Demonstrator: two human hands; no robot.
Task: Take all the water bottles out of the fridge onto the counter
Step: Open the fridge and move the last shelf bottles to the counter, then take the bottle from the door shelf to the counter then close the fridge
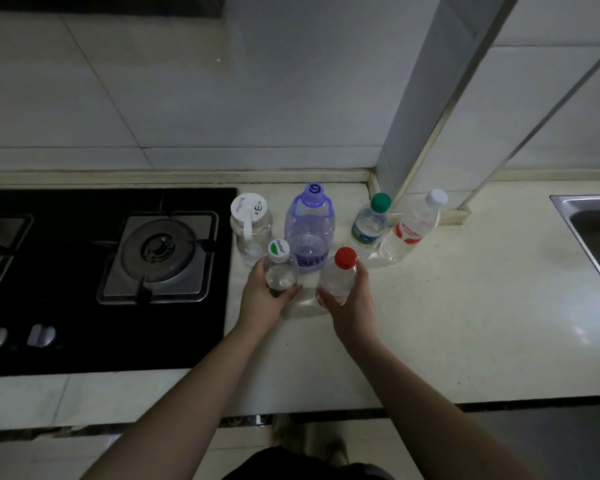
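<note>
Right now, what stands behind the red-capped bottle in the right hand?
Behind the red-capped bottle stands the big purple jug, with a green-capped bottle to its right. The jug's lower front is covered by the held bottles.

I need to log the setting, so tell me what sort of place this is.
A home kitchen, most likely. A gas hob is set into the counter, a steel sink sits at the right, and the wall behind is tiled.

dim overall | glare on counter at right | wide-angle bending at edges | slightly soft
</note>
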